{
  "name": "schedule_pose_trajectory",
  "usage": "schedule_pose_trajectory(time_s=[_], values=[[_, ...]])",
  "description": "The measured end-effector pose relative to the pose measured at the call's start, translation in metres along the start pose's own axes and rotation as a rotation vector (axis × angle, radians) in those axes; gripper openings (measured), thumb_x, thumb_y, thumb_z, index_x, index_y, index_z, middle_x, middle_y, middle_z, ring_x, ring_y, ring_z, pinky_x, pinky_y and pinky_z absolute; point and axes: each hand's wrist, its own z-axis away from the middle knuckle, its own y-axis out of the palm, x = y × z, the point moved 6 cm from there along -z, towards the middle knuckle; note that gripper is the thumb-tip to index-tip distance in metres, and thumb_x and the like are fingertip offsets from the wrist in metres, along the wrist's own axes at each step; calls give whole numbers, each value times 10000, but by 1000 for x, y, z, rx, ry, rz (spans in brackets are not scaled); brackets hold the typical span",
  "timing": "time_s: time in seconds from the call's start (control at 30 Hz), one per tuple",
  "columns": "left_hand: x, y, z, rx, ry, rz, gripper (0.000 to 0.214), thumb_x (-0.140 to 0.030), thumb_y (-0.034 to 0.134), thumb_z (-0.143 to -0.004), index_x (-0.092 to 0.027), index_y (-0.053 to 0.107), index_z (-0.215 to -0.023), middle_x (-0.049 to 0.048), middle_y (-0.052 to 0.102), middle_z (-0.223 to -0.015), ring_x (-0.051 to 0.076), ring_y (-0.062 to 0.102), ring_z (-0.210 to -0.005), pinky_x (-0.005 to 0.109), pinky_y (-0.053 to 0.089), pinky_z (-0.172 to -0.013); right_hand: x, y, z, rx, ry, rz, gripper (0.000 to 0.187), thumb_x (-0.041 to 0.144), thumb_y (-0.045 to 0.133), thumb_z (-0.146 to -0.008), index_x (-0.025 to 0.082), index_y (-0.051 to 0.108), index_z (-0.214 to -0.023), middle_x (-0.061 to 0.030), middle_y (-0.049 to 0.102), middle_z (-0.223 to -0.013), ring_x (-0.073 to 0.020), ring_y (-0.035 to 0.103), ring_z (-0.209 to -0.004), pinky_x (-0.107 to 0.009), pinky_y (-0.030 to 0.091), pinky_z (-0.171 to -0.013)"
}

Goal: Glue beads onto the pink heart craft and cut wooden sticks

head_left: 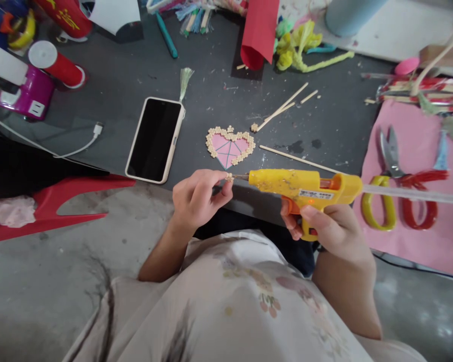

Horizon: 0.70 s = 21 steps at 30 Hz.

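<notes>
My right hand [326,223] grips the handle of a yellow hot glue gun [305,185], a finger on its orange trigger. A clear glue stick [415,195] juts out of its back to the right. The nozzle points left and meets a tiny cream bead [230,177] pinched in the fingertips of my left hand [198,198]. Both hands hover at the near edge of the dark table [136,85]. Just beyond them lies a pink paper heart [230,147] rimmed with the same cream beads.
A phone [154,139] lies screen-up left of the heart, a white charging cable [79,146] beside it. Thin wooden sticks [283,108] are scattered behind the heart. Yellow-handled scissors [381,186] and red ones [419,201] rest on pink paper [411,151] at right. A red stool [60,201] stands at left.
</notes>
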Motion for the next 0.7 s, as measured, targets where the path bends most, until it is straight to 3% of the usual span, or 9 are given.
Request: schedule_pose_trajectory(time_s=[0.7], values=[[4,3,3,19,-26,-7,108,-229,633,-847,-219,628,-955,-4,688,-730,76,614,-606,175,504,-593,4,-1,-4,14,-5,37,338,479,564,-888,162,617,-784,-15,594,-626,-101,527,-446,-231,398,-408]])
